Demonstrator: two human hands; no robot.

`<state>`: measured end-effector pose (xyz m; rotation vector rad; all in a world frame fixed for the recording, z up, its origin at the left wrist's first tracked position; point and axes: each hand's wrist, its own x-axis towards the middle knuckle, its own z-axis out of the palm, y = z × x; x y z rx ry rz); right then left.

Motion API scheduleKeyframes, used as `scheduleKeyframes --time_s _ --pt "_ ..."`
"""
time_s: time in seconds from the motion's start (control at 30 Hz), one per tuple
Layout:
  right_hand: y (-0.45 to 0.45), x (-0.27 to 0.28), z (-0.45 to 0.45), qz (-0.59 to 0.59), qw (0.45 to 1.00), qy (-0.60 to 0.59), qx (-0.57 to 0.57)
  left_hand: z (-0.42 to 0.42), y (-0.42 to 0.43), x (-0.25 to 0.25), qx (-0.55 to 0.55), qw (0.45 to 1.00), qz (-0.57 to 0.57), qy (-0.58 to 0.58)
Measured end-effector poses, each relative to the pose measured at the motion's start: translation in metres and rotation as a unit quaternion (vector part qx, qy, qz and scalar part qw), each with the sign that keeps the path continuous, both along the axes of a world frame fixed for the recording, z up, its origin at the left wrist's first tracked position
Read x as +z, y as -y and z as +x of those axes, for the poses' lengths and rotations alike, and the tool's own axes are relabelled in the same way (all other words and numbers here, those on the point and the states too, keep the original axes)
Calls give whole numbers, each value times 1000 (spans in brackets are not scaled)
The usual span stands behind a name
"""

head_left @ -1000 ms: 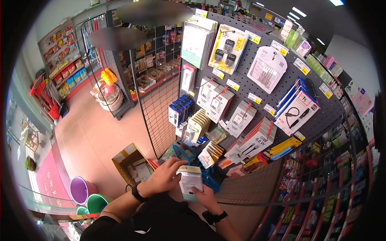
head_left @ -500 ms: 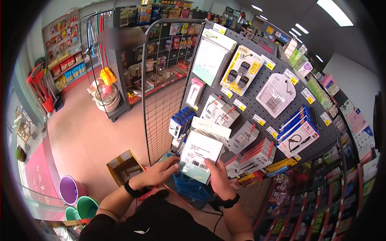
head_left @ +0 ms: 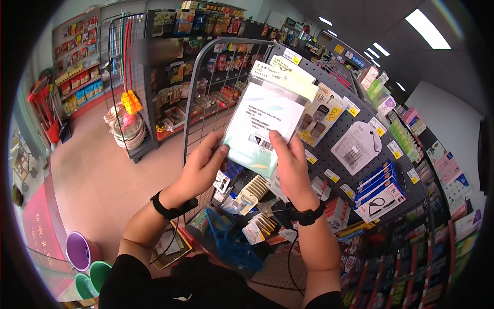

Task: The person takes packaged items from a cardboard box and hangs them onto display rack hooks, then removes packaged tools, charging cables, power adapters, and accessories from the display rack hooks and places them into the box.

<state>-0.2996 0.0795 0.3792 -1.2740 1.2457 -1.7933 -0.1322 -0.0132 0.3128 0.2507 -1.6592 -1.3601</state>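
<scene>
Both my hands hold a flat, clear-wrapped packet (head_left: pixel 260 126) with pale green at its lower end and a printed barcode label. My left hand (head_left: pixel 203 162) grips its lower left edge, thumb on the front. On the right edge, my right hand (head_left: pixel 292 162) presses its thumb beside the barcode; its other fingers are mostly hidden behind. The packet is raised in front of the pegboard, near a hook at the top left. Pale yellow header cards (head_left: pixel 301 82) show just behind it; whether they belong to the held bundle or hang on the hook, I cannot tell.
The grey pegboard (head_left: pixel 355 108) carries a yellow blister pack (head_left: pixel 321 116), a white hook pack (head_left: pixel 355 147) and blue-white cable boxes (head_left: pixel 378 193). Blue hangers (head_left: pixel 229 239) and a cardboard box (head_left: pixel 172 244) lie below. A wire rack (head_left: pixel 193 123) stands left; purple and green buckets (head_left: pixel 82 251) sit lower left.
Both hands have lifted the packet from low in front of the boxes up to the upper left of the pegboard. Small packs below it have come into view.
</scene>
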Motion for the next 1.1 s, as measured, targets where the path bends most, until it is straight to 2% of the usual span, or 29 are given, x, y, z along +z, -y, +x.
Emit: scheduleKeyframes --time_s 0.23,0.8,0.97,1.03,1.1 --pt "32 11 -10 4 999 11 30 -9 28 13 10 1000 0 3" --pt "79 -12 -56 37 997 60 -32 -70 92 10 17 999 7 45" --pt "77 -30 -66 88 993 19 -79 -95 110 0 9 997 47 53" --pt "61 -29 -59 156 983 -54 -75 -97 111 -4 -3 995 91 50" --pt "45 -41 -55 119 983 -90 -110 -97 107 -8 6 992 111 54"
